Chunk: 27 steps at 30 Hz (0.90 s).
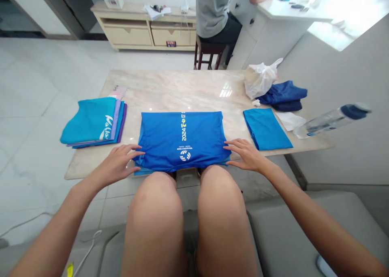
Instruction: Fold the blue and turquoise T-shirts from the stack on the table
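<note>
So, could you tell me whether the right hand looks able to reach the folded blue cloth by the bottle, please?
Probably yes: only tabletop shows between the right hand and the folded blue cloth, which lies close by.

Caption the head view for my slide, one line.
Left hand and right hand at opposite ends of a printed blue cloth, a stack of folded cloths sharing the table.
</note>
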Motion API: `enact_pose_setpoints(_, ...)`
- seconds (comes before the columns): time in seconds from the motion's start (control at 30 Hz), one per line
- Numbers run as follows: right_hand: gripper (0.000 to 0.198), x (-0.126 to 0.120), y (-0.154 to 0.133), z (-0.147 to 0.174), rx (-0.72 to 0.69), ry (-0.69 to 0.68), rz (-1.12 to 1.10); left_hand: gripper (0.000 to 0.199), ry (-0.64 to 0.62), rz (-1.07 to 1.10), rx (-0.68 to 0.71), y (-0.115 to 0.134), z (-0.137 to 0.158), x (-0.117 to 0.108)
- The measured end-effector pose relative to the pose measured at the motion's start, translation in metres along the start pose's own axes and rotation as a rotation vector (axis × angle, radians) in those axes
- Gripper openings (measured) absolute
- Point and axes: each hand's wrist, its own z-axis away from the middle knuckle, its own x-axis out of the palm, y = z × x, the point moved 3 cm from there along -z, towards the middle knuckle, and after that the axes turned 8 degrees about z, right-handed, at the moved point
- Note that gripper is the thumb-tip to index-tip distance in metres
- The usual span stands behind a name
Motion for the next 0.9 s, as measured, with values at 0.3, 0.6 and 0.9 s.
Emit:
enact_pose_setpoints(0.3, 0.068, 0.052, -0.031, -0.065, 0.415, 0.026, 0.042, 0.073, 0.216, -0.014, -0.275, 0.045, -0.066, 0.053)
enact_pose_setpoints(0.6, 0.074, 0.086, 0.007, -0.121, 0.512, 0.058, 0.109, 0.077, 0.271, -0.093, -0.304, 0.017, -0.131, 0.072)
enact_pose_setpoints(0.9, 0.059, 0.066, 0.039, -0.107, 0.543, 0.243, 0.045, 0.074, 0.307, -0.072, -0.354, -0.006, -0.132, 0.044)
